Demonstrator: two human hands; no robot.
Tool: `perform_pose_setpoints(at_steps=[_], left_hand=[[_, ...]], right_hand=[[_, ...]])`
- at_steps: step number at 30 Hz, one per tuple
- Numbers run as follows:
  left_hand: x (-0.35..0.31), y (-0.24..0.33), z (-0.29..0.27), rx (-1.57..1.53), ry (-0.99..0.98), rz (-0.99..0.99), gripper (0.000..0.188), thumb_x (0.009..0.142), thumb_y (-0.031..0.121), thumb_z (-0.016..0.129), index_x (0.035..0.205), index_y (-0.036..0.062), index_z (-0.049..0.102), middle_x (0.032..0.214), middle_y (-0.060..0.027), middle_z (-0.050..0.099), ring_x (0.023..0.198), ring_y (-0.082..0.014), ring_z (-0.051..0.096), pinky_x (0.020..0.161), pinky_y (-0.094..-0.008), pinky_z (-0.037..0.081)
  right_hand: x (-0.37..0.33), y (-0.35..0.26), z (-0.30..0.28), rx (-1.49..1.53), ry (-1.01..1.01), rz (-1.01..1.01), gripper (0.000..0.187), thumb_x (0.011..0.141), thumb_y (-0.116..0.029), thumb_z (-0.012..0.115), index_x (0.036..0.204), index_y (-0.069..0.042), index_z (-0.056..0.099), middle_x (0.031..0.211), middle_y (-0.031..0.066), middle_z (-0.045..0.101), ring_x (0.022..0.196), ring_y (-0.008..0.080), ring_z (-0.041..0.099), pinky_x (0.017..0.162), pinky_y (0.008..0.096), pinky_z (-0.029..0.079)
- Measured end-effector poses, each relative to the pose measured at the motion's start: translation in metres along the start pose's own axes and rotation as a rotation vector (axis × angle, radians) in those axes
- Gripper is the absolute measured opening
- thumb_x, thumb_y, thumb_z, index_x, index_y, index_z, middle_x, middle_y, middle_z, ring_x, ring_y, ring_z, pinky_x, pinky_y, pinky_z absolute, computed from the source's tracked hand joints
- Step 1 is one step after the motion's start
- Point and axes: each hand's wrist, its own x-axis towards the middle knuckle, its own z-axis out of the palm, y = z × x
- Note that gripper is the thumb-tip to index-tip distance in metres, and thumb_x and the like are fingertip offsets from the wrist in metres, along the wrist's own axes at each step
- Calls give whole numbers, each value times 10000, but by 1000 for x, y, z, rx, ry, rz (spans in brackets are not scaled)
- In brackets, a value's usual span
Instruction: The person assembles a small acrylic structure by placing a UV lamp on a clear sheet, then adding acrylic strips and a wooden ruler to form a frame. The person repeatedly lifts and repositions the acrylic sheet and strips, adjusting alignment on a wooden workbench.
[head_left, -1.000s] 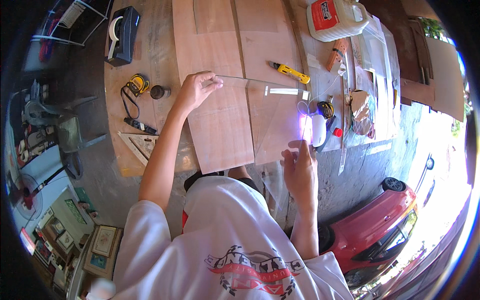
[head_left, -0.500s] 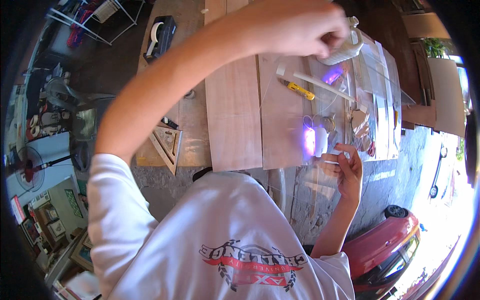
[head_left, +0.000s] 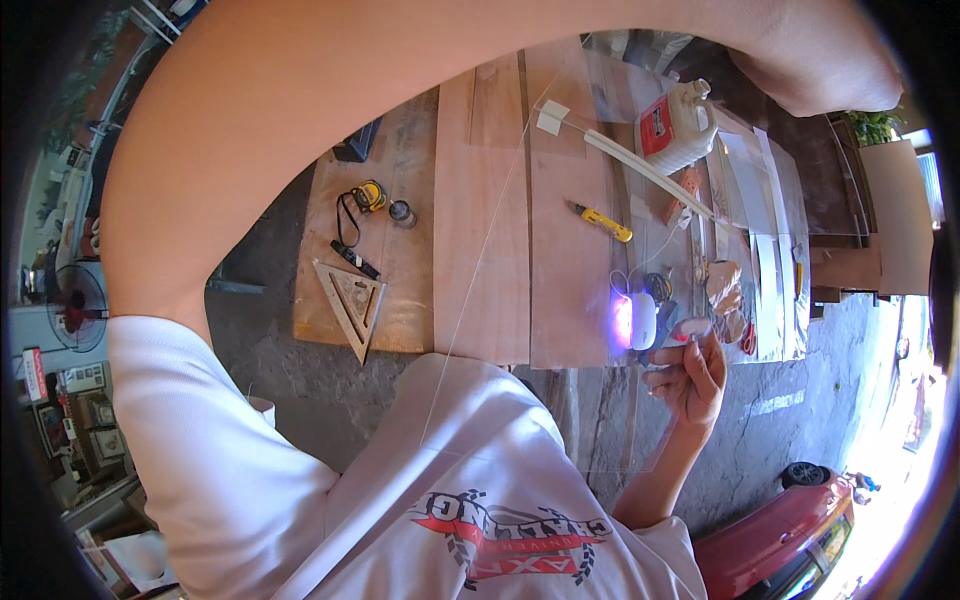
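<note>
My left arm arches across the top of the view, and my left hand (head_left: 825,65) is at the upper right, close to the camera, its fingers not clearly seen. At the table's near right edge, my right hand (head_left: 690,378) has thumb and fingers pinched on a large clear sheet (head_left: 490,420). The sheet's thin edges show over the table and my shirt. Beside the right hand sits a white lamp (head_left: 642,322) with a purple glow and a thin cable. A yellow utility knife (head_left: 605,224) lies farther off. A long white strip (head_left: 650,175) and a white square (head_left: 551,117) are beyond it.
A white jug (head_left: 685,128) stands at the far right, near crumpled brown paper (head_left: 722,287). On the left lie a triangular square (head_left: 368,300), a black marker (head_left: 355,259), a tape measure (head_left: 369,195) and a small grey jar (head_left: 402,213). A red car (head_left: 775,540) is at lower right.
My left hand has swung right and nearer the camera, away from its place over the jug. The clear sheet's edge has shifted left. My right hand keeps its pinch near the lamp.
</note>
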Motion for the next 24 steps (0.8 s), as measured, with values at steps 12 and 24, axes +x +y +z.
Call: perform_pose_setpoints(at_steps=[12,24], left_hand=[[18,30,-41,225,-77,-24,66,822,58,651,796,-3,653,714,-96,640,653,-182,635,616,-320,530],[-6,-2,-25,8,304,-288,63,810,-10,703,814,6,642,743,-44,669,697,-100,647,651,-244,511]], right_hand=[[-14,-15,35,-53,-6,32,269,1020,-56,421,1267,47,390,1036,355,660,872,433,712,659,422,648],[2,-29,94,-91,48,127,230,1045,-120,443,1237,6,442,1056,338,666,922,404,706,687,368,651]])
